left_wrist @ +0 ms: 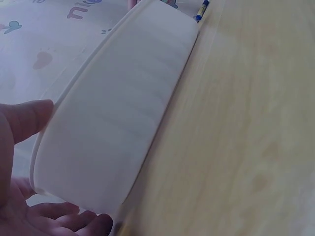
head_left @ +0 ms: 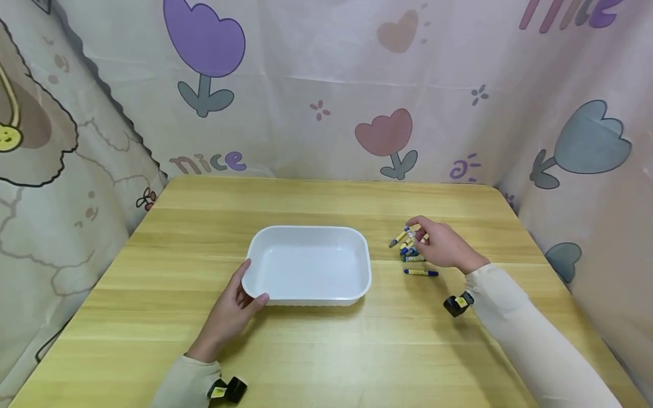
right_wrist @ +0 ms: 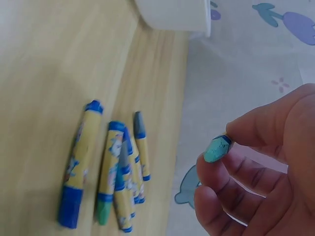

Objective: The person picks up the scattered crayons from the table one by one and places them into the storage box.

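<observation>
A white rectangular plastic tray stands on the wooden table. My left hand grips its near left corner; in the left wrist view the thumb lies on the rim and the other fingers are at the tray's end wall. To the right, my right hand is over a small pile of yellow-wrapped crayons. Between thumb and fingers it pinches a crayon with a teal tip, most of its length hidden. A crayon with a dark blue end lies apart, nearer the table's front.
The wooden table reaches back to a printed curtain, which also hangs along both sides. Black wrist cameras sit on the cream sleeves. The tray's inside shows only bare white.
</observation>
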`<state>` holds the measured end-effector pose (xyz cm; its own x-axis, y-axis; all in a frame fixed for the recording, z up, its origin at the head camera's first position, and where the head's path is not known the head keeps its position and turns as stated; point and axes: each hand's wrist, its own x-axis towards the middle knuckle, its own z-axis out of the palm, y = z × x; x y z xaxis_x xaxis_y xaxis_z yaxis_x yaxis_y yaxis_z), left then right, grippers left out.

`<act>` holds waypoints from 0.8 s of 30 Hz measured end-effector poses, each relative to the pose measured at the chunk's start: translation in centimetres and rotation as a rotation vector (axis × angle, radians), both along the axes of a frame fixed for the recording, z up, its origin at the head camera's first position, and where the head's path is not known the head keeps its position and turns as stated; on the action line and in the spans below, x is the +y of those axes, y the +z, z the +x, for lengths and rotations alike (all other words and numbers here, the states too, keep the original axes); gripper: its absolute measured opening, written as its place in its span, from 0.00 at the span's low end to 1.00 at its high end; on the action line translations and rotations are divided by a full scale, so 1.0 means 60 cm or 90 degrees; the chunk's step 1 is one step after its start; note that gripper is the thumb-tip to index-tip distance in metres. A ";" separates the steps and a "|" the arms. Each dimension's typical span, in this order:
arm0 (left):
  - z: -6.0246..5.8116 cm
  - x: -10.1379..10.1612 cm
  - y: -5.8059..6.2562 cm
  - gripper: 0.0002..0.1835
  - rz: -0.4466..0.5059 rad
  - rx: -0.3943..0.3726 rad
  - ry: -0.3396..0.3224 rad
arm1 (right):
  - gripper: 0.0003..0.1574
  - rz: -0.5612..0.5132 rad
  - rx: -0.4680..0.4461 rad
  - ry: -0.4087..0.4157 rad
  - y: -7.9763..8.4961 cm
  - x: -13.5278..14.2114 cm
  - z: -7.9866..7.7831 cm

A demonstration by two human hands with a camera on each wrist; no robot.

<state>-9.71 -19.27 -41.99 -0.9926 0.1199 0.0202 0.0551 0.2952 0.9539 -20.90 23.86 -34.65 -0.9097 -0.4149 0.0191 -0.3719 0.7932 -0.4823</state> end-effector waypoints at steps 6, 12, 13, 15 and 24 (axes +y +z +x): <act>-0.001 -0.003 -0.004 0.47 0.020 -0.003 -0.004 | 0.25 0.000 0.004 0.014 0.012 -0.020 -0.010; -0.001 -0.004 -0.007 0.47 0.012 -0.006 0.002 | 0.24 -0.004 -0.002 0.021 0.022 -0.040 -0.013; -0.001 -0.005 -0.008 0.47 0.011 -0.006 0.003 | 0.24 -0.005 -0.002 0.022 0.023 -0.044 -0.014; -0.001 -0.004 -0.008 0.47 0.011 -0.006 0.004 | 0.25 -0.004 0.001 0.029 0.025 -0.051 -0.016; -0.002 -0.005 -0.007 0.48 0.018 -0.011 0.003 | 0.25 -0.016 -0.023 0.054 0.029 -0.088 -0.027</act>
<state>-9.85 -19.57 -42.42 -0.9933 0.1150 0.0072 0.0380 0.2680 0.9627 -22.50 18.59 -32.94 -0.8719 -0.4897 -0.0020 -0.4186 0.7475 -0.5158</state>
